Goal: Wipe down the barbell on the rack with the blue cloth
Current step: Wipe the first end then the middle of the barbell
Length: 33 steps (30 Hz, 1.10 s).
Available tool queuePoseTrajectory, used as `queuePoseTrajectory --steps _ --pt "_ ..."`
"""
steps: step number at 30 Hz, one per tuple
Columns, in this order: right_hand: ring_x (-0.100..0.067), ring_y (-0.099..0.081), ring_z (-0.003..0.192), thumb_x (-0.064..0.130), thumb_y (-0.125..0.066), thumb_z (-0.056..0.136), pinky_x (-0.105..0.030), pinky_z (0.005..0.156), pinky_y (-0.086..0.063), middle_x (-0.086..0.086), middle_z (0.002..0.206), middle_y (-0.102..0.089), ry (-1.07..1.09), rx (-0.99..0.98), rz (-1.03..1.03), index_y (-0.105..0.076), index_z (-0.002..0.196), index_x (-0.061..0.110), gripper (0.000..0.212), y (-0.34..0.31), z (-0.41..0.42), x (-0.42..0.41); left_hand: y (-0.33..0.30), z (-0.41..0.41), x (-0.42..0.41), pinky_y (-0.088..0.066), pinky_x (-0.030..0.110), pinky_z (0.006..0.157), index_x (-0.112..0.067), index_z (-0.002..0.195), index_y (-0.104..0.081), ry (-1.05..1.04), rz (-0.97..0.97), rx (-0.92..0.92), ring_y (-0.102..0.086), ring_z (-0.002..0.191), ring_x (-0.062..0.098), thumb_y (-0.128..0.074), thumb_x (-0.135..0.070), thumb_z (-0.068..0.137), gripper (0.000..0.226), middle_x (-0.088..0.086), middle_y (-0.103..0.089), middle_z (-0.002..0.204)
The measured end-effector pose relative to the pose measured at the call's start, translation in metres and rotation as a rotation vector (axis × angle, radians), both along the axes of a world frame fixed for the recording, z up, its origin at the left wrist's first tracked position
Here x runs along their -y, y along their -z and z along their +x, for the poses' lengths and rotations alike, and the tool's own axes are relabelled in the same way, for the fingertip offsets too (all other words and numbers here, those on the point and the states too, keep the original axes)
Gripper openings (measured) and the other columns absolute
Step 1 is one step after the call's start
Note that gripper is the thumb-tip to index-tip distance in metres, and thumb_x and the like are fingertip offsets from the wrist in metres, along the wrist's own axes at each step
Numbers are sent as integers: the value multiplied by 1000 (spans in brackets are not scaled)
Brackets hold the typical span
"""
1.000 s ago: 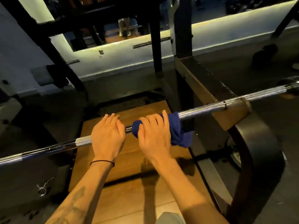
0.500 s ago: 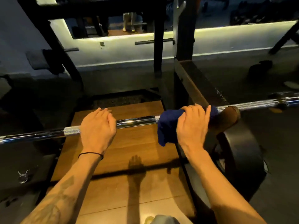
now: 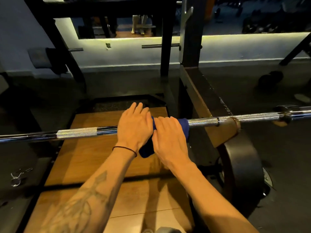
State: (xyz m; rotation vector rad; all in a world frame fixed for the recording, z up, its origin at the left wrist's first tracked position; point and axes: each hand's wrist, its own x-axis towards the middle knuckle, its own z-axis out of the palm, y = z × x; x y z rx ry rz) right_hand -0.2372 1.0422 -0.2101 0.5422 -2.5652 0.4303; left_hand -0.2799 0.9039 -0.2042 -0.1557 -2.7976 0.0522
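Dim gym floor surrounds a black rack (image 3: 195, 91), whose upright and slanted safety arm stand on the right, with a lit white wall strip and a mirror behind it. Below the hands lies a wooden platform (image 3: 94, 158), and a large black weight plate (image 3: 242, 167) leans upright against the rack's lower right side.

Across the whole view runs the barbell (image 3: 77, 132), lying level on the rack; its right part rests on a brown padded catch (image 3: 227, 130), and bands of rough knurling alternate with smooth chrome along the shaft.

Both bare forearms reach forward to the middle of the bar, the left one tattooed and ringed by a thin dark band at the wrist (image 3: 125, 149). The right hand (image 3: 170, 137) curls over the bar, gripping the blue cloth (image 3: 184, 126) wrapped around the shaft, with a tail of cloth hanging below between the wrists. The left hand (image 3: 134, 125) sits just beside it, touching its edge, palm down on the bar with its fingers stretched forward and fairly straight.

A spring collar clip (image 3: 16, 178) lies on the dark floor at far left.
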Motion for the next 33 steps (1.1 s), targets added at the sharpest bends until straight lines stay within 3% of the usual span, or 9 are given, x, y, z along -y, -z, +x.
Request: queuePoseTrajectory --steps 6,11,15,18,22,26,28,31,33 --pt "-24 -56 95 28 -45 98 -39 99 -40 -3 103 -64 -93 -39 -37 -63 113 13 28 -3 -6 -49 -2 19 -15 -39 44 113 -13 127 -68 -142 155 -59 -51 134 28 -18 -49 101 67 10 -63 136" --pt "-27 -61 104 39 -37 102 -47 118 -27 -6 104 -67 186 -21 -63 -69 116 10 46 3 -20 -96 -1 16 -15 -42 44 107 -11 116 -74 -154 147 -62 -58 127 30 -24 -48 101 64 11 -70 124" --pt "-33 -50 130 44 -34 102 -50 122 -15 -11 115 -68 398 70 -104 -70 116 9 52 -3 -19 -51 -3 17 -17 -43 43 108 -15 114 -75 -165 129 -29 -60 125 26 -22 -48 104 63 8 -71 122" --pt "-31 -42 141 40 -31 103 -49 123 -19 -10 134 -62 225 66 -69 -63 128 13 50 8 -7 -10 -3 17 -19 -43 42 109 -16 114 -75 -154 118 -41 -59 126 26 -23 -46 104 60 7 -71 123" --pt "-27 -49 130 43 -38 103 -42 117 -30 -7 132 -60 -46 33 52 -56 138 15 48 7 -14 -44 -5 17 -17 -44 44 104 -14 109 -76 -124 113 -88 -62 121 28 -27 -42 103 57 8 -73 116" --pt "-30 -55 100 42 -46 100 -41 97 -39 -7 104 -62 114 -48 -50 -64 114 11 39 9 -25 -95 -1 17 -18 -42 44 106 -13 113 -75 -128 100 -102 -60 123 28 -27 -42 103 57 8 -72 120" --pt "-32 -56 101 38 -46 99 -44 102 -38 -8 99 -62 280 -50 -161 -66 106 10 35 12 -23 -84 2 15 -17 -40 43 109 -15 116 -74 -130 95 -108 -58 126 27 -25 -43 103 57 6 -71 122" --pt "-34 -55 119 33 -41 97 -51 118 -25 -9 103 -67 505 17 -294 -70 104 11 37 6 -23 -29 4 14 -13 -38 44 113 -16 121 -71 -137 88 -99 -54 132 27 -25 -42 104 56 7 -69 127" --pt "-29 -54 120 32 -35 100 -51 119 -25 -4 107 -67 381 20 -193 -68 105 17 37 7 -15 -3 6 13 -15 -36 44 115 -16 128 -67 -129 69 -73 -51 136 26 -21 -44 103 59 6 -66 133"
